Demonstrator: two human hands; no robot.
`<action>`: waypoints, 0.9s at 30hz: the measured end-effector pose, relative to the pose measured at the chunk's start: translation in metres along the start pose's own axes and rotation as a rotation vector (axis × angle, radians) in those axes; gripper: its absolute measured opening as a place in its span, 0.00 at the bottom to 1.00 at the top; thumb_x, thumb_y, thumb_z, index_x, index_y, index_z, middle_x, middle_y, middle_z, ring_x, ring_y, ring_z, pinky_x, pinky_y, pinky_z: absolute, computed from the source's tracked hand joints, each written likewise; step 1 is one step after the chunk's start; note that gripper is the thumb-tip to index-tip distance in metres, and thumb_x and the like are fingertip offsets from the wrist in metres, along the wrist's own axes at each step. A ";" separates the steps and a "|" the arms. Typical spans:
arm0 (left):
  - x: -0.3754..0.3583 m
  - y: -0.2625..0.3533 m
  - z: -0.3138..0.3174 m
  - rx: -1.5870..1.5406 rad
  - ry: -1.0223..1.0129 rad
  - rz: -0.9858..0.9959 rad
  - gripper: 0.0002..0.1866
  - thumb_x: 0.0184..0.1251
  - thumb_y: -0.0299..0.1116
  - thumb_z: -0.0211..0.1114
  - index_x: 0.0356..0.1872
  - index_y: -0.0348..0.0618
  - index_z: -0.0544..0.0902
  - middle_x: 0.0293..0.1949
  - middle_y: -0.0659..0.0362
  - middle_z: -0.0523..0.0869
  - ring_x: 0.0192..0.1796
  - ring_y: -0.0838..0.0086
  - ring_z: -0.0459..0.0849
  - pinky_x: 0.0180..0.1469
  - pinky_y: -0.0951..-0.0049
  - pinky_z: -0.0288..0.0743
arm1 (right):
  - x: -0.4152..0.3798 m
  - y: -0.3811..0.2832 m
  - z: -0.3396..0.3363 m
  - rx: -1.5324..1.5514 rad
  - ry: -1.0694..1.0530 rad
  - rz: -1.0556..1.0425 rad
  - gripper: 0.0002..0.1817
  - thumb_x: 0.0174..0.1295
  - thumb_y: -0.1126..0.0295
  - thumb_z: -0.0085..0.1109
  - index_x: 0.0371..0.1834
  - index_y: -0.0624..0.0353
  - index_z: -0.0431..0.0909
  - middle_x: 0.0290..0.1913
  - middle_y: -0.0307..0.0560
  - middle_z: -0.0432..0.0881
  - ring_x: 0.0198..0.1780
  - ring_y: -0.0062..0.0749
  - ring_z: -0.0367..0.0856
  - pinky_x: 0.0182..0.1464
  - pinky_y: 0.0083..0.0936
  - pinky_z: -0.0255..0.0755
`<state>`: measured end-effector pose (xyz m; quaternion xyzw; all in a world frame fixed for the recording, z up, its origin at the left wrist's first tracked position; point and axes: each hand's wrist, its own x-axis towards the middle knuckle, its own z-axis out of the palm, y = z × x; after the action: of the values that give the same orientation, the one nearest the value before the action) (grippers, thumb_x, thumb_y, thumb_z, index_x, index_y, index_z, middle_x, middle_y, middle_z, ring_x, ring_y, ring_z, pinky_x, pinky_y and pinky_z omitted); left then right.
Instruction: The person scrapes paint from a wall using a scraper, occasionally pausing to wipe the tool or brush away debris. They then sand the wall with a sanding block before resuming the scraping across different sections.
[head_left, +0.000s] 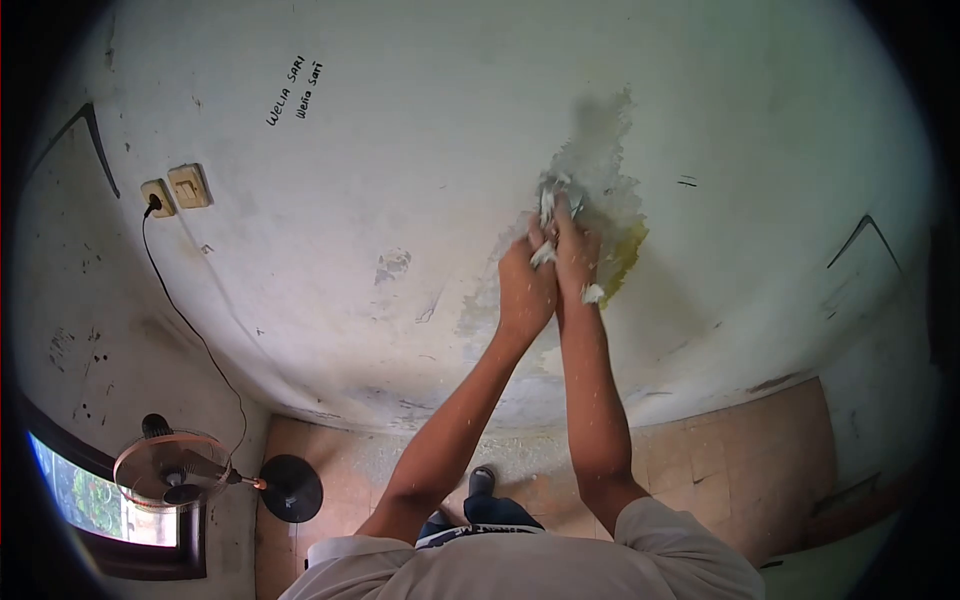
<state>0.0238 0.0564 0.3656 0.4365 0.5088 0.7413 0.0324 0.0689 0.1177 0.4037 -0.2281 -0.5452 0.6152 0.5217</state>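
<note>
Both of my hands are together against the white wall [400, 150], at a patch where paint has come off and grey shows [600, 150]. My left hand [527, 280] is closed, its fingers curled beside the other hand. My right hand [575, 250] is closed round a scraping tool, mostly hidden by fingers and paint flakes. White paint flakes [553, 195] are bunched at the tool's end, and another flake [593, 294] lies by my right wrist. A yellow-green patch [627, 262] shows on the wall right of my hands.
A standing fan [175, 470] with a round base [291, 489] is at the lower left by a window [90, 490]. Its cord runs to a wall socket [157, 199] beside a switch [188, 186]. Pale debris [440, 455] is scattered on the tiled floor [700, 470].
</note>
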 end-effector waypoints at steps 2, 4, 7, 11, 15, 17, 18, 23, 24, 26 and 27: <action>-0.037 -0.019 -0.005 -0.034 -0.021 -0.312 0.16 0.77 0.32 0.64 0.46 0.21 0.85 0.50 0.31 0.87 0.55 0.60 0.88 0.58 0.58 0.77 | -0.003 0.066 -0.029 -0.292 0.120 -0.076 0.28 0.74 0.52 0.65 0.19 0.61 0.77 0.19 0.38 0.77 0.24 0.22 0.75 0.29 0.29 0.66; -0.035 -0.012 -0.006 -0.058 0.046 -0.188 0.13 0.64 0.21 0.62 0.45 0.21 0.85 0.51 0.28 0.87 0.57 0.44 0.88 0.59 0.51 0.77 | -0.015 0.061 -0.019 -0.268 0.110 -0.044 0.29 0.75 0.52 0.64 0.19 0.61 0.75 0.19 0.37 0.76 0.23 0.22 0.75 0.29 0.29 0.66; -0.009 -0.024 0.002 0.107 0.084 -0.060 0.11 0.69 0.24 0.62 0.44 0.23 0.86 0.41 0.32 0.89 0.48 0.48 0.91 0.48 0.52 0.78 | 0.003 0.009 -0.003 -0.142 0.008 -0.025 0.27 0.73 0.51 0.66 0.22 0.60 0.78 0.23 0.40 0.78 0.25 0.24 0.73 0.30 0.28 0.67; -0.022 -0.014 -0.002 -0.116 -0.028 -0.263 0.17 0.81 0.33 0.60 0.47 0.22 0.83 0.36 0.49 0.88 0.39 0.71 0.85 0.41 0.61 0.78 | -0.006 0.018 -0.001 -0.034 -0.024 0.048 0.30 0.73 0.47 0.67 0.18 0.55 0.71 0.22 0.40 0.76 0.24 0.23 0.72 0.28 0.26 0.65; -0.026 -0.054 0.006 -0.043 0.078 -0.008 0.19 0.83 0.36 0.59 0.44 0.22 0.84 0.37 0.50 0.88 0.34 0.72 0.86 0.36 0.66 0.79 | -0.012 0.019 -0.002 -0.179 0.040 -0.010 0.31 0.75 0.50 0.65 0.16 0.55 0.69 0.19 0.37 0.73 0.23 0.21 0.72 0.27 0.26 0.66; 0.009 -0.017 0.002 -0.048 0.059 -0.067 0.19 0.84 0.36 0.59 0.43 0.23 0.84 0.36 0.50 0.88 0.34 0.72 0.86 0.36 0.66 0.79 | 0.003 -0.015 0.014 -0.081 -0.055 -0.054 0.31 0.76 0.52 0.64 0.15 0.59 0.70 0.17 0.39 0.74 0.21 0.20 0.71 0.28 0.27 0.70; 0.025 -0.003 0.003 -0.060 0.037 -0.125 0.20 0.84 0.36 0.58 0.41 0.23 0.83 0.36 0.50 0.87 0.35 0.72 0.86 0.36 0.67 0.79 | 0.006 -0.030 0.023 -0.081 -0.056 -0.056 0.31 0.76 0.52 0.64 0.15 0.59 0.70 0.17 0.39 0.74 0.21 0.20 0.71 0.28 0.27 0.70; -0.011 -0.001 0.001 -0.139 -0.005 -0.313 0.13 0.73 0.27 0.61 0.44 0.23 0.85 0.40 0.31 0.88 0.47 0.42 0.89 0.51 0.52 0.78 | -0.013 0.018 -0.005 -0.005 -0.008 0.016 0.31 0.75 0.51 0.65 0.16 0.57 0.70 0.19 0.39 0.74 0.20 0.22 0.71 0.29 0.27 0.72; -0.014 0.000 0.000 -0.116 -0.029 -0.318 0.14 0.74 0.30 0.62 0.46 0.24 0.86 0.40 0.30 0.87 0.48 0.39 0.89 0.51 0.51 0.78 | -0.011 0.039 -0.016 0.002 0.018 0.096 0.30 0.75 0.51 0.66 0.16 0.57 0.71 0.19 0.39 0.74 0.21 0.22 0.71 0.29 0.27 0.72; -0.012 0.005 -0.003 -0.067 -0.072 -0.319 0.18 0.78 0.37 0.64 0.52 0.28 0.88 0.41 0.29 0.87 0.48 0.35 0.87 0.50 0.51 0.79 | 0.007 0.026 -0.014 -0.106 -0.014 0.070 0.30 0.75 0.53 0.67 0.16 0.55 0.70 0.19 0.38 0.72 0.22 0.22 0.72 0.29 0.27 0.72; 0.006 0.010 0.001 0.085 -0.036 -0.124 0.18 0.77 0.37 0.64 0.44 0.26 0.87 0.42 0.29 0.87 0.47 0.34 0.87 0.48 0.50 0.79 | 0.011 -0.008 0.002 -0.026 -0.006 0.012 0.30 0.75 0.53 0.67 0.16 0.55 0.69 0.19 0.38 0.72 0.22 0.22 0.72 0.29 0.27 0.71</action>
<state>0.0244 0.0552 0.3775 0.4182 0.5652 0.7077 0.0689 0.0662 0.1250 0.4144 -0.2361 -0.5534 0.6120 0.5132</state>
